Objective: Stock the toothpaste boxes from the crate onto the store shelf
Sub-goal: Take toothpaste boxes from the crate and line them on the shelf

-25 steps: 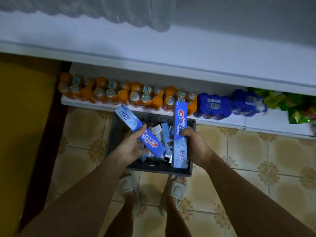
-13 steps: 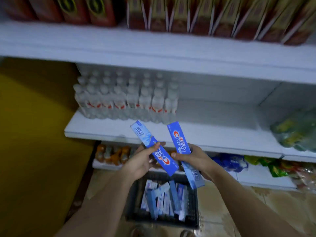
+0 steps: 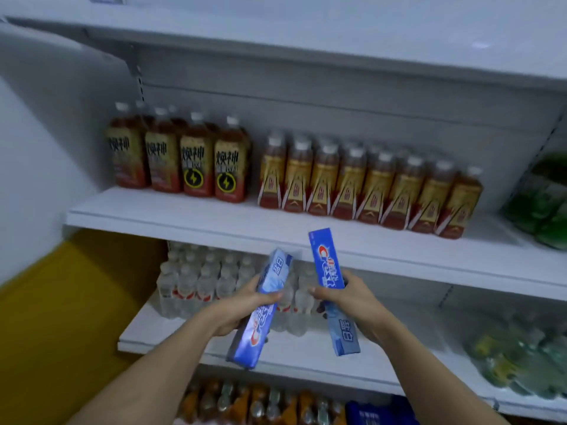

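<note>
Left hand: the left hand point(image 3: 242, 305) was wrapped around the middle of a blue toothpaste box, thumb on the near face and fingers curled behind it.
Left box: the left toothpaste box point(image 3: 260, 308) was held in the air in front of the shelves, its long axis steeply tilted, top end leaning away to the right toward the shelf edge and bottom end dropping toward the person on the left. The red logo sat at its low end.
Right hand: the right hand point(image 3: 343, 297) gripped the second box around its middle, thumb across the front and fingers folded round the far side.
Right box: the right toothpaste box point(image 3: 333, 289) stood closer to upright, its long axis leaning slightly left at the top; the red logo was at the upper end and white characters at the lower. Its top end overlapped the front edge of the middle shelf. The two boxes were apart, closest at their upper halves and splaying outward at the bottom.
Lower shelf: clear water bottles point(image 3: 199, 283) stood packed in rows behind the hands.
Bottom shelf: orange drink bottles point(image 3: 245, 403) showed at the lower edge, blurred.
Middle shelf: the middle shelf point(image 3: 159, 217) carried dark tea bottles point(image 3: 178, 161) with yellow labels on the left and a row of red-and-gold bottles point(image 3: 368, 191) to their right.
Far right: green packages point(image 3: 543, 204), too blurred to tell more.
Crate: out of sight.
</note>
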A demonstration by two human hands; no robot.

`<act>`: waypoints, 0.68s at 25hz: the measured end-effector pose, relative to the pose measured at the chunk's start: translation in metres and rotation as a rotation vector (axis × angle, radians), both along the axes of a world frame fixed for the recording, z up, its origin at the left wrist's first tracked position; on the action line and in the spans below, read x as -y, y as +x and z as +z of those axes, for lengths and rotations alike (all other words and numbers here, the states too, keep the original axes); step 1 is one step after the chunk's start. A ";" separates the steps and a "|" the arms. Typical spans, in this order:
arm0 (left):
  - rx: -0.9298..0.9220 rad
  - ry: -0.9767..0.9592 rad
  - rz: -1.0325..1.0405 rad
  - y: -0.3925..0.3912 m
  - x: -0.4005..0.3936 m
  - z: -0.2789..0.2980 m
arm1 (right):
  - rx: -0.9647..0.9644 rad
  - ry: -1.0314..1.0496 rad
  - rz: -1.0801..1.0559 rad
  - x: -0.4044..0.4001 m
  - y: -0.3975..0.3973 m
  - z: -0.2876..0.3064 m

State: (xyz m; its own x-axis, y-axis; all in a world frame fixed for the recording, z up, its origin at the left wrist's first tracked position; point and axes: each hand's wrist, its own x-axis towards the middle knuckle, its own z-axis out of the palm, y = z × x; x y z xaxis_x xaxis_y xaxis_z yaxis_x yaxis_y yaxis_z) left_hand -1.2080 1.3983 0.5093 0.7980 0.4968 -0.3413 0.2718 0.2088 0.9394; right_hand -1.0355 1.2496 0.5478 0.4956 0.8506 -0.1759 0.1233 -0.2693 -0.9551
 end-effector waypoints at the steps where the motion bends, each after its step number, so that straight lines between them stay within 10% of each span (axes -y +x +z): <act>1: -0.044 0.058 -0.025 -0.006 -0.002 0.009 | 0.012 0.021 0.005 -0.003 0.004 0.012; 17: -0.460 0.653 -0.024 -0.082 0.019 0.207 | 0.258 0.005 0.328 0.021 0.006 0.163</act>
